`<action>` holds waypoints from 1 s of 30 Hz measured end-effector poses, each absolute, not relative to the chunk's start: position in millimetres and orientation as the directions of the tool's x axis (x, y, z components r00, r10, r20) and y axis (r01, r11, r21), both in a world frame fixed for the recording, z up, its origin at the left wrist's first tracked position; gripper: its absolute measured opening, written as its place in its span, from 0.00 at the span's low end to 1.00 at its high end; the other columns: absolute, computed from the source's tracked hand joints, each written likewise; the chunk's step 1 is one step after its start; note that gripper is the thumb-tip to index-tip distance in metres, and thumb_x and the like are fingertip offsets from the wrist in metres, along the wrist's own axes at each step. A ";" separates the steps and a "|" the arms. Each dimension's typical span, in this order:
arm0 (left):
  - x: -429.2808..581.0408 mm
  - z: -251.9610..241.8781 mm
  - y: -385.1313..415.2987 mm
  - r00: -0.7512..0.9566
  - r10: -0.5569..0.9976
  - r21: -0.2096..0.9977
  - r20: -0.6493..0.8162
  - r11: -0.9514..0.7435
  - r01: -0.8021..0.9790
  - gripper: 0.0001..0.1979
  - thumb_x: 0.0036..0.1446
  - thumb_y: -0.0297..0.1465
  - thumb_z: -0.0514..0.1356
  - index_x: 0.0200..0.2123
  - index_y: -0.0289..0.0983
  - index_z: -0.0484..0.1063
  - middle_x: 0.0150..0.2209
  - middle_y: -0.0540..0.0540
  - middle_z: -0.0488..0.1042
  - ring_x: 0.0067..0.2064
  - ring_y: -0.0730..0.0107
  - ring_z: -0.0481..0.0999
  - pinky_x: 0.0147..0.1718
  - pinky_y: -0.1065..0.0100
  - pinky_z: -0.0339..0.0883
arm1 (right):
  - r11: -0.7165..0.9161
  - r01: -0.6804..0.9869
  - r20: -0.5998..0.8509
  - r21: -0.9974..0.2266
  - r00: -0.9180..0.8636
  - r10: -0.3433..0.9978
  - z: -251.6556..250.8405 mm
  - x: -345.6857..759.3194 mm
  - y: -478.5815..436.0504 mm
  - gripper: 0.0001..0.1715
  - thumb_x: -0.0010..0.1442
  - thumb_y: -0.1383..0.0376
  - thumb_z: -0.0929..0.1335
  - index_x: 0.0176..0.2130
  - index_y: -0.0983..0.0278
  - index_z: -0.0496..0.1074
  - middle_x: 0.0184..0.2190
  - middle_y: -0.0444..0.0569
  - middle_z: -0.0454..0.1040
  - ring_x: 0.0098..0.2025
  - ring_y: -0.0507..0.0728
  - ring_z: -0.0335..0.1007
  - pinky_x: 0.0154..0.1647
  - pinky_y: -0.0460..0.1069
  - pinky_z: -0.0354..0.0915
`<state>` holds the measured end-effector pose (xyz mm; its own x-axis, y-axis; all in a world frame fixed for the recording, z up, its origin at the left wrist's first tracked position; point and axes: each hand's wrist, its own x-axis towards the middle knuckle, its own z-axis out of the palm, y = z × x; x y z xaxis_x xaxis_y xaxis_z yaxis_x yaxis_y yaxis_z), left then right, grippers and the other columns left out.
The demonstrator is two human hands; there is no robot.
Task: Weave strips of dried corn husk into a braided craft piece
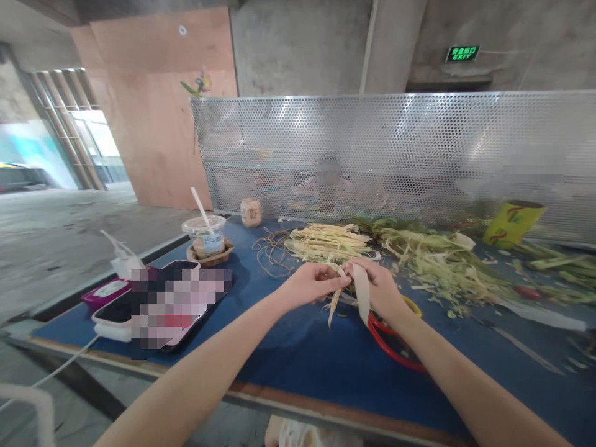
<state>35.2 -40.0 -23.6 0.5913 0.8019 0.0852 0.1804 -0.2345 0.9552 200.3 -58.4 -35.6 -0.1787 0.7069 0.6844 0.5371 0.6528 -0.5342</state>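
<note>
Both my hands meet over the middle of a blue-covered table [302, 360]. My left hand [310, 285] is closed in a pinch on a pale dried leaf strip [334, 298] that hangs down toward the table. My right hand [382, 288] is closed on a wider pale strip [361, 292] of the same plant material. Just beyond my hands lies a tidy bundle of pale strips [328, 241]. Red-handled scissors [393, 347] lie on the table under my right wrist.
A loose heap of green leaf scraps [437, 264] spreads to the right. Brown twine [272, 248] lies left of the bundle. A lidded cup with a straw [207, 234], a jar [251, 211], phones and a charger [123, 264] sit left. A perforated metal screen [395, 155] backs the table; a yellow cup [512, 222] stands right.
</note>
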 end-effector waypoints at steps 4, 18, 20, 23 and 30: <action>35.6 -24.3 -39.6 0.607 0.789 0.929 0.099 -0.292 0.228 0.16 0.42 0.42 0.61 0.21 0.34 0.66 0.13 0.56 0.57 0.15 0.83 0.53 0.14 0.76 0.45 | 0.597 0.548 0.644 -0.586 -0.132 0.753 -32.6 204.1 -57.3 0.14 0.55 0.66 0.59 0.25 0.63 0.72 0.21 0.44 0.72 0.25 0.53 0.68 0.26 0.46 0.63; 18.8 -7.8 -25.5 -0.052 0.877 0.850 0.478 -0.477 -0.226 0.07 0.42 0.32 0.61 0.21 0.35 0.69 0.26 0.50 0.71 0.24 0.78 0.67 0.26 0.72 0.64 | 0.398 0.772 0.578 -0.495 -0.049 0.815 -47.5 247.9 -22.4 0.11 0.50 0.63 0.64 0.33 0.64 0.73 0.32 0.51 0.76 0.34 0.58 0.70 0.39 0.54 0.63; 18.1 -6.7 -24.8 -0.074 0.855 0.824 0.513 -0.515 -0.236 0.07 0.42 0.33 0.62 0.22 0.35 0.70 0.30 0.47 0.72 0.28 0.74 0.70 0.28 0.70 0.67 | 0.410 0.795 0.562 -0.447 -0.107 0.820 -49.0 243.3 -24.6 0.09 0.50 0.63 0.65 0.32 0.61 0.73 0.32 0.49 0.76 0.36 0.58 0.70 0.41 0.54 0.61; 19.1 -9.0 -23.8 -0.091 0.800 0.790 0.593 -0.600 -0.127 0.07 0.41 0.33 0.63 0.20 0.35 0.71 0.36 0.44 0.72 0.41 0.65 0.71 0.32 0.68 0.69 | 0.397 0.828 0.542 -0.396 -0.138 0.829 -49.6 242.1 -25.5 0.09 0.51 0.63 0.64 0.30 0.60 0.74 0.31 0.48 0.76 0.37 0.59 0.69 0.43 0.56 0.58; 19.3 -20.6 -16.8 0.000 0.769 0.761 0.639 -0.632 0.148 0.08 0.43 0.35 0.62 0.23 0.36 0.73 0.48 0.42 0.68 0.47 0.62 0.69 0.38 0.65 0.68 | 0.323 0.852 0.510 -0.413 -0.077 0.856 -57.0 259.8 -15.6 0.09 0.47 0.68 0.65 0.29 0.60 0.74 0.27 0.47 0.77 0.32 0.58 0.71 0.38 0.53 0.61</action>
<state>19.3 -16.8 -20.6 0.0004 0.7693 0.6389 0.1480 -0.6319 0.7608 259.8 -15.6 -57.0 -0.0770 0.8565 0.5104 0.8519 0.3226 -0.4126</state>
